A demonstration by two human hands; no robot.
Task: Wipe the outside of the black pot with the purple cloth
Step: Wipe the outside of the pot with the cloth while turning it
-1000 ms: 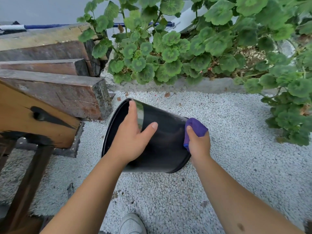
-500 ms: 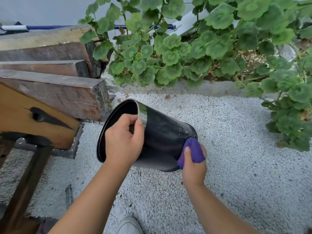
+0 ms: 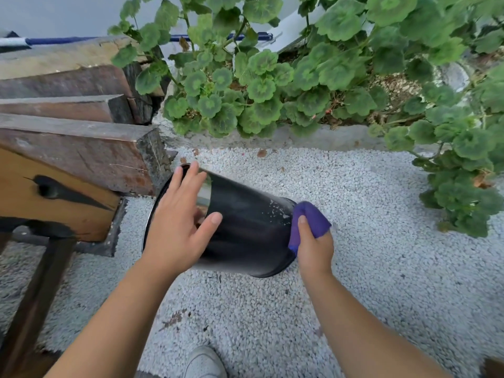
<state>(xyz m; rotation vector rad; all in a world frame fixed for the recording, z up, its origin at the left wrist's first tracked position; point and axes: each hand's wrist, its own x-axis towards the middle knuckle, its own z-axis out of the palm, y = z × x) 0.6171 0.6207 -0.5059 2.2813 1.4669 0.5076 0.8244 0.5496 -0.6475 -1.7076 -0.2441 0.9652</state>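
Left hand point(image 3: 174, 230) lies spread, steadying the tipped pot point(image 3: 245, 227); right hand point(image 3: 313, 241) grips the cloth point(image 3: 311, 219) against its base.

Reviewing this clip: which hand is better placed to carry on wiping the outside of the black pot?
The right hand. It grips the purple cloth against the base end of the tilted black pot. The left hand lies with straight fingers over the rim end, steadying the pot, and holds no cloth.
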